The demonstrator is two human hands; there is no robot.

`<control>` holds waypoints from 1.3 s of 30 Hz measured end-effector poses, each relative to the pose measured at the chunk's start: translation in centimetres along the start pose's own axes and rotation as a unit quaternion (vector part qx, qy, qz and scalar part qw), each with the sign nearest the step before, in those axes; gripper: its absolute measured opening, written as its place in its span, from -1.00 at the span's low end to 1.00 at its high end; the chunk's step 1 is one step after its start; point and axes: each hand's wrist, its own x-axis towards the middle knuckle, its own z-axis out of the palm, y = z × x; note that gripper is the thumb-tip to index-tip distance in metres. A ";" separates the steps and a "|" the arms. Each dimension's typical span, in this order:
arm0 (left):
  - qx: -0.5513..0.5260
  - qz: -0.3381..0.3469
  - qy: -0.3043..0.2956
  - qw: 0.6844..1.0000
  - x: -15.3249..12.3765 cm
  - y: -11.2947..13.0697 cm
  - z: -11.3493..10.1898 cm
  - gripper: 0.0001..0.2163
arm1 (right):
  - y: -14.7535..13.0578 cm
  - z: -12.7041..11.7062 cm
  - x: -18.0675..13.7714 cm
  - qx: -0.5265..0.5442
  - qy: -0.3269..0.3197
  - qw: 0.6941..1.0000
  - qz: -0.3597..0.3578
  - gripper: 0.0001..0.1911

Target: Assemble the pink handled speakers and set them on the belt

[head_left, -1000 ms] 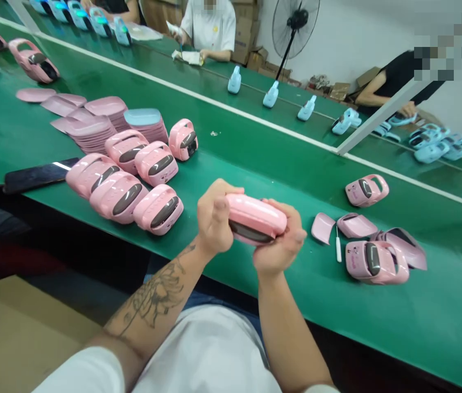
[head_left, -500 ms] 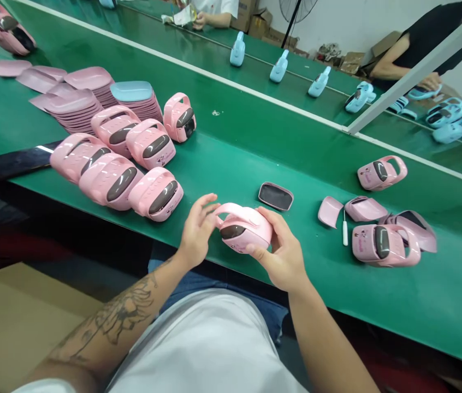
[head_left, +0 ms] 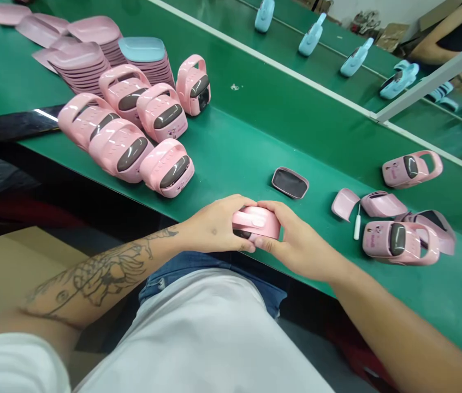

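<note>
Between both hands, over the bench's near edge, is a pink plastic housing with a handle and a dark window (head_left: 260, 218). My left hand (head_left: 223, 225) wraps its left end, fingers behind and thumb in front. Gripping the right end is my right hand (head_left: 292, 234), thumb at the front. Fingers cover much of the housing, including most of its dark window. Just beyond the hands lies an oval pink-rimmed cover with a dark inside (head_left: 290, 182). To the right are a curved pink piece (head_left: 344, 204) and a white-handled screwdriver (head_left: 357, 226).
Several pink housings (head_left: 118, 150) stand at left before stacked pink covers (head_left: 79, 65), one stack topped by a light blue cover (head_left: 142, 49). A dark flat slab (head_left: 28, 123) lies near the edge. Blue housings (head_left: 313, 35) line the far side, where a person's arm (head_left: 439, 41) shows.
My left hand has closed around the housing's left end, where it was open beside the handle before. The housing has turned in my hands. The view has shifted downward.
</note>
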 end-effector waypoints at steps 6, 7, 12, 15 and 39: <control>-0.039 0.001 0.047 0.998 -0.3 -0.9 1.0 -0.41 | -1.1 -1.1 1.1 -0.018 -0.033 0.998 0.056 -0.37; -0.036 0.021 0.059 0.997 -0.3 -1.2 1.3 -0.42 | -0.9 -0.9 1.2 -0.026 -0.025 0.999 0.039 -0.39; -0.022 0.142 0.112 0.983 0.2 -2.4 2.1 -0.40 | 0.7 0.5 0.8 -0.094 0.025 0.988 -0.124 -0.45; 0.008 0.135 0.083 0.987 0.5 -2.5 1.5 -0.39 | 1.7 0.7 0.3 -0.097 0.030 0.983 -0.156 -0.43; 0.040 0.057 -0.035 0.997 1.9 -3.5 4.7 -0.09 | 12.2 4.5 -7.0 0.162 0.181 0.967 0.074 -0.29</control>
